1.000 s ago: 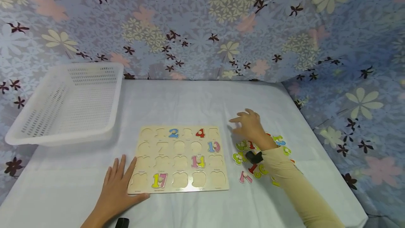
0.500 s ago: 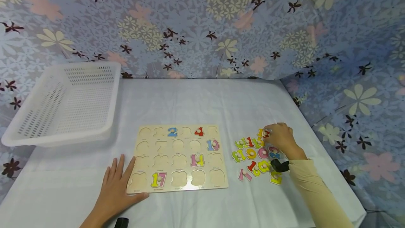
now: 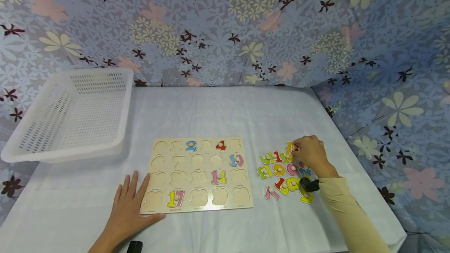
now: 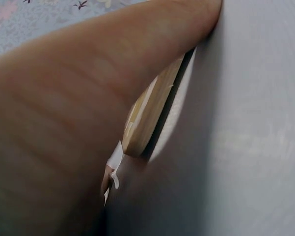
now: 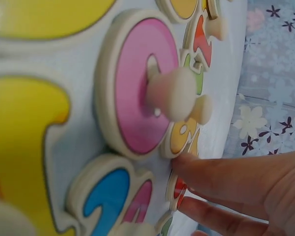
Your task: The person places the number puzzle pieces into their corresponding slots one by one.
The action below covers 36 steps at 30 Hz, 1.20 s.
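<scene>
My left hand [image 3: 124, 210] lies with fingers spread at the lower left corner of a wooden number puzzle board [image 3: 209, 186], thumb along its front edge. The board holds a blue 2 [image 3: 191, 146], a red 4 [image 3: 220, 145] and several two-digit pieces; its other recesses show bare wood. To the right, my right hand [image 3: 311, 155] reaches to the back of a group of loose number pieces. Its thumb and fingers pinch a partly hidden puzzle piece with red on it [image 5: 178, 189]. Near them lie a pink 0 [image 5: 132, 98] and a blue-and-pink piece [image 5: 108, 194].
A white plastic basket [image 3: 121, 128] stands at the back left of the table, which a white cloth [image 3: 197, 108] covers. Flowered fabric [image 3: 211, 30] hangs behind and on the right. A pink 7-shaped piece [image 3: 271, 193] lies at the near left of the loose pieces.
From beyond the loose pieces, my right hand has moved right and nearer, down to the piece at their back right, and stayed there. My left hand keeps its place at the board.
</scene>
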### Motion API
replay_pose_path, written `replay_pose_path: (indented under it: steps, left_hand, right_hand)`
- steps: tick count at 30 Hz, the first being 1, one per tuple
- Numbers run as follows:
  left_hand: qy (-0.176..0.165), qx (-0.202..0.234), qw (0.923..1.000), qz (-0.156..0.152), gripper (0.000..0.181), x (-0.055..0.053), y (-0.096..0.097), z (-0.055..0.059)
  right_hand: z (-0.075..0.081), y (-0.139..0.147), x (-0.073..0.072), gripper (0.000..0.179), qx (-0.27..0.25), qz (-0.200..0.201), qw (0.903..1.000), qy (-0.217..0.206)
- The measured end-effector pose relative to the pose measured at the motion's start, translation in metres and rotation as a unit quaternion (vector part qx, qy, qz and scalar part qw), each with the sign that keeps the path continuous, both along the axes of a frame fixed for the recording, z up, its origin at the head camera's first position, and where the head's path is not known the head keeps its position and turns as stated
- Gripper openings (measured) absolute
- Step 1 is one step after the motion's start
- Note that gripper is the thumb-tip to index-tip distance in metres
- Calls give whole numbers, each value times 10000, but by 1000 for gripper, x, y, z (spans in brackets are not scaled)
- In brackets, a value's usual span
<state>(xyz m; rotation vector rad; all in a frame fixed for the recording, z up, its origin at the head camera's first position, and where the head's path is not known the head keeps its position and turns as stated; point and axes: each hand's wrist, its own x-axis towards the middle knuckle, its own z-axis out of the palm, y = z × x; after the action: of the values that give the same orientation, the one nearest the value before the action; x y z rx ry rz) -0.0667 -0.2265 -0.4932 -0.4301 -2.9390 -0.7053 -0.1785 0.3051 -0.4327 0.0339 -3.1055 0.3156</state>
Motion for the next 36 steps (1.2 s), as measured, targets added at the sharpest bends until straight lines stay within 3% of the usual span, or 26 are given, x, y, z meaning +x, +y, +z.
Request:
replay_pose_path:
  steps: [4,8,12,18,23,30,36]
  left_hand:
    - [-24,3,10000,-6,116,0,0,1]
    - [-42,1,10000,-5,115,0,0,1]
    - [10,14,10000,-8,114,0,0,1]
    - [-103,-11,9999,9,114,0,0,3]
    - [-157,-50,9999,11,114,-1,0,2]
    - [-79,24,10000,-1,114,0,0,0]
    - [25,12,10000,33,114,-1,0,0]
  right_hand:
    - [-1,2,2,34,16,30,9998,173]
    - [1,-2,7,38,-60,139,9972,729]
    - [6,-24,13,42,-430,705,9905,1100]
    - [8,-82,30,44,-977,1929,9712,1005]
    - [4,-120,43,43,-1084,2581,9578,652]
    - [-4,-137,52,43,-770,2763,9577,239]
    - [-5,-139,53,41,-709,2823,9564,234]
